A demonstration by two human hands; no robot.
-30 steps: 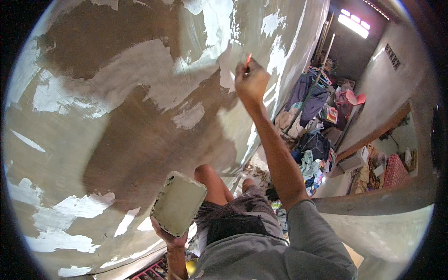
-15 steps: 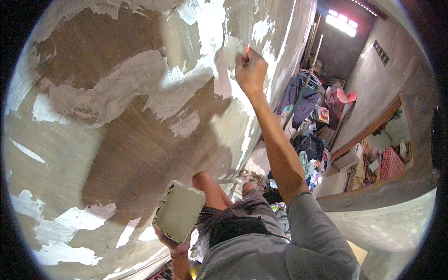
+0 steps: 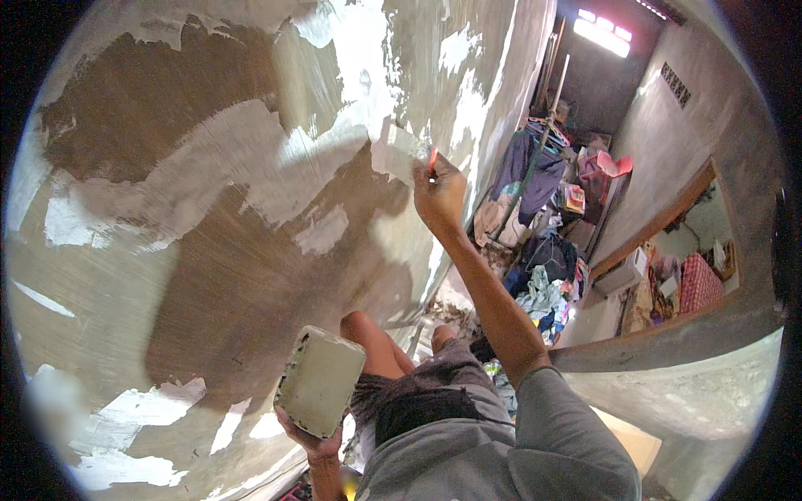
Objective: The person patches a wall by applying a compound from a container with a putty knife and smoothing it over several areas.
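My right hand (image 3: 439,194) is closed on a putty knife with an orange handle (image 3: 433,159). Its wide pale blade (image 3: 399,152) lies against the plastered wall (image 3: 259,275), beside a bright white patch of filler. Low in front of me, my left hand (image 3: 311,436) grips a shallow rectangular tray (image 3: 322,380) from beneath, its rim crusted with filler. The fingers under the tray are mostly hidden. White and grey filler patches (image 3: 146,413) cover parts of the brownish wall.
Clothes hang on a rack (image 3: 535,171) along the far end, above a heap of clothing (image 3: 547,271). A framed opening (image 3: 668,250) in the right wall shows goods inside. A red plastic item (image 3: 616,164) sits near the back.
My right hand has moved down the wall and slightly left with the putty knife. The tray in my left hand stays almost where it was.
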